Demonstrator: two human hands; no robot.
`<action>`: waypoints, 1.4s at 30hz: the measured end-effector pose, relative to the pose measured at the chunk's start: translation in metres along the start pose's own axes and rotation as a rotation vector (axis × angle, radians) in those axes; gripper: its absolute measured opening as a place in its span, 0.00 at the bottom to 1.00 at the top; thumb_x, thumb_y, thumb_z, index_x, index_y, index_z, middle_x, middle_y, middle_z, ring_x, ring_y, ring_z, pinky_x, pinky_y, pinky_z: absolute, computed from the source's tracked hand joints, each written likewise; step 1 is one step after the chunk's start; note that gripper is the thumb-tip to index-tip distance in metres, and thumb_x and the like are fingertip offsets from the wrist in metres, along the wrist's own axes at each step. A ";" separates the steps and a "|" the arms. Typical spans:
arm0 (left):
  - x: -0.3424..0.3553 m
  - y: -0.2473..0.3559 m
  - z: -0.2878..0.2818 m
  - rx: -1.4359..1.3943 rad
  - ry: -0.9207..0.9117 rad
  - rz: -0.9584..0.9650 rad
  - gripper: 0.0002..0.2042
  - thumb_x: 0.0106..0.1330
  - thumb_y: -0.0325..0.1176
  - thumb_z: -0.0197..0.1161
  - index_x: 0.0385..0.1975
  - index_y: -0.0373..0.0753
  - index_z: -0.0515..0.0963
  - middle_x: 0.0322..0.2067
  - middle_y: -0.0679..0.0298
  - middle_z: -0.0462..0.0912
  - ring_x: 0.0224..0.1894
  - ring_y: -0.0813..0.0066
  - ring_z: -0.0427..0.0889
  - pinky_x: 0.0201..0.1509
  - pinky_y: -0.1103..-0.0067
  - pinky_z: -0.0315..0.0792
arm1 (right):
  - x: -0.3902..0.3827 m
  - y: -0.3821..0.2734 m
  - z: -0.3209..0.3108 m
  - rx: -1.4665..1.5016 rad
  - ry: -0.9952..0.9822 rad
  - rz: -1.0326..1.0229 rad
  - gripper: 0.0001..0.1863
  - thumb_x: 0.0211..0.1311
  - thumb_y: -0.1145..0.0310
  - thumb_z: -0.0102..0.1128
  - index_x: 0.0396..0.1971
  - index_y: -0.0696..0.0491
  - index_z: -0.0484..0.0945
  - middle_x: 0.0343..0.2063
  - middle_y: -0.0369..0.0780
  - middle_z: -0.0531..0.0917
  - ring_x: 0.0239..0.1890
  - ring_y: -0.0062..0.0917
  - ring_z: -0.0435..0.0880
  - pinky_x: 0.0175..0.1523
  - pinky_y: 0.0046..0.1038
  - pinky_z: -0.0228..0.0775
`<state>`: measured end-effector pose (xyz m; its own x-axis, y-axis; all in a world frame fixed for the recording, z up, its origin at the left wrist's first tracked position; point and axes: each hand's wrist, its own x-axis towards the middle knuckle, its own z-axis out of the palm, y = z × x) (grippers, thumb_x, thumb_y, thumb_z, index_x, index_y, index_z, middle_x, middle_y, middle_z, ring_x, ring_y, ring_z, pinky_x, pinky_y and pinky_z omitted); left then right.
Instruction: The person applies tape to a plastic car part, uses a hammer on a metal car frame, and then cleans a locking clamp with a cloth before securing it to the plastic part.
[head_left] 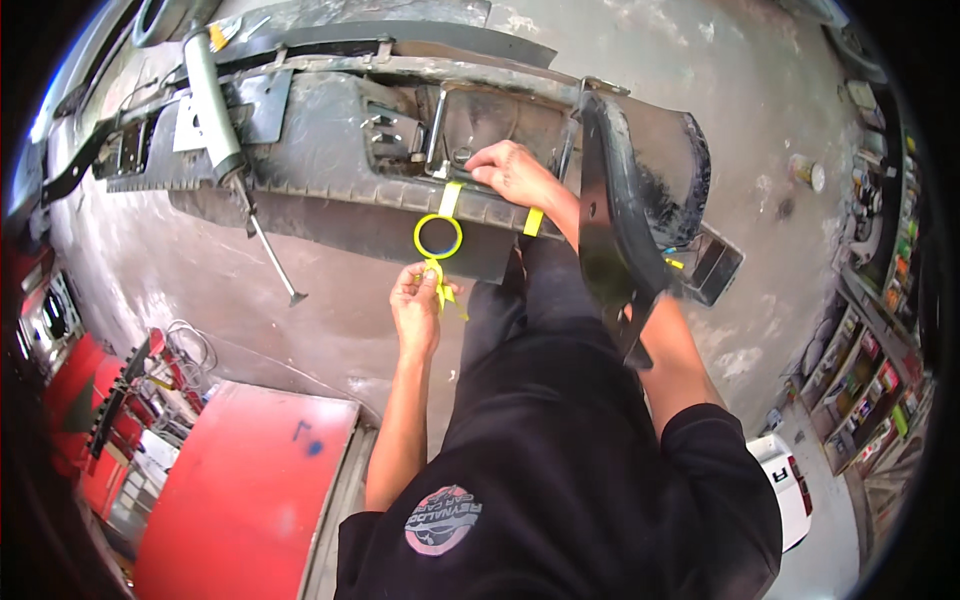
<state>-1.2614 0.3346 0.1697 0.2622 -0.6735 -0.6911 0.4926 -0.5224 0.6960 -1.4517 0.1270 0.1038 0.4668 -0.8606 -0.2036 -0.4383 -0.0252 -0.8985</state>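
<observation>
A grey grease gun (212, 95) lay on the dark bumper panel (330, 150) at 10 o'clock. My left hand (415, 308), just left of centre, pinched the loose end of the yellow masking tape (440, 292), fingers closed on it. The tape roll (438, 236) hung directly above at 12 o'clock from that hand. My right hand (512, 172), at 1 o'clock, pressed fingers together on a tape strip (450, 198) against the panel. A red cabinet (245, 490) stood at 7 o'clock.

One head-worn fisheye view looks steeply down from close above. It faces the far grey concrete floor (700, 80).
</observation>
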 end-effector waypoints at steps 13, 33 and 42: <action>0.051 0.021 0.043 0.046 0.192 -0.124 0.05 0.78 0.28 0.57 0.46 0.34 0.74 0.35 0.58 0.82 0.29 0.69 0.83 0.43 0.65 0.84 | 0.036 0.019 0.019 0.261 -0.410 0.345 0.14 0.56 0.68 0.68 0.41 0.59 0.88 0.35 0.44 0.90 0.40 0.25 0.87 0.48 0.30 0.77; 0.064 0.030 0.054 -0.189 0.163 -0.196 0.00 0.77 0.25 0.54 0.42 0.38 0.71 0.38 0.54 0.82 0.38 0.60 0.85 0.52 0.57 0.83 | 0.042 0.033 0.020 0.554 -0.474 0.502 0.12 0.53 0.67 0.67 0.33 0.59 0.89 0.25 0.36 0.86 0.29 0.22 0.82 0.36 0.30 0.72; 0.069 0.036 0.062 -0.160 0.140 -0.193 0.03 0.77 0.25 0.54 0.45 0.35 0.73 0.39 0.55 0.82 0.39 0.61 0.85 0.51 0.58 0.84 | 0.050 0.038 0.031 0.232 -0.533 0.281 0.17 0.55 0.62 0.63 0.33 0.62 0.87 0.24 0.40 0.86 0.29 0.23 0.82 0.39 0.31 0.74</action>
<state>-1.2768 0.2370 0.1592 0.2578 -0.4849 -0.8357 0.6665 -0.5370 0.5172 -1.4216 0.0987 0.0473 0.7020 -0.4463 -0.5550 -0.4496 0.3267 -0.8314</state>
